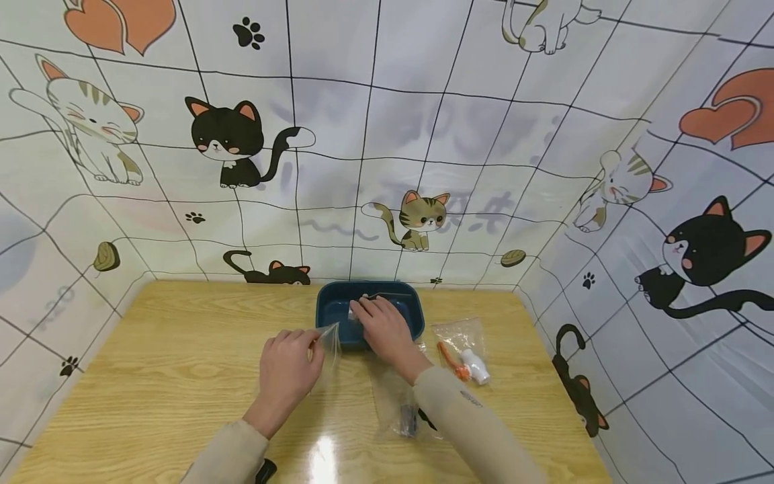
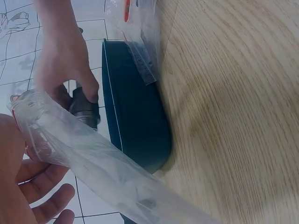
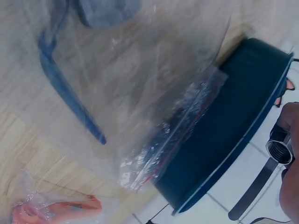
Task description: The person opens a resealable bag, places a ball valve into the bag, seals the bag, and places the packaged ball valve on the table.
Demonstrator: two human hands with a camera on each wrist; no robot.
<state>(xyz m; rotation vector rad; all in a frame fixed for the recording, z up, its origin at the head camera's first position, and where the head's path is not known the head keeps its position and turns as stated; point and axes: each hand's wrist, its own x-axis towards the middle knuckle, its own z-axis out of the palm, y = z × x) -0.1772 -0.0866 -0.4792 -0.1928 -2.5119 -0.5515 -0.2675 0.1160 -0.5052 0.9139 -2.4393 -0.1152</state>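
Observation:
My left hand (image 1: 287, 366) pinches the upper edge of a clear plastic zip bag (image 2: 112, 163), which hangs down in front of the basin. Over the dark blue basin (image 1: 326, 302), my right hand (image 1: 383, 329) grips a small dark cylindrical piece (image 2: 85, 109). The right wrist view shows its threaded, hollow metal end (image 3: 280, 148). Fingers hide most of this piece, so its exact kind is unclear. Whether anything lies on the basin's floor is hard to tell behind the right hand.
Below the right forearm lies another clear bag (image 1: 390, 396) with a dark grey item (image 1: 408, 420) and a slim blue piece (image 3: 70, 88). To the right, a third bag (image 1: 465, 329) holds an orange item (image 1: 450, 359) and a white bottle (image 1: 475, 366). Cat-printed sheeting (image 1: 338, 181) rises behind the wooden table (image 1: 151, 376).

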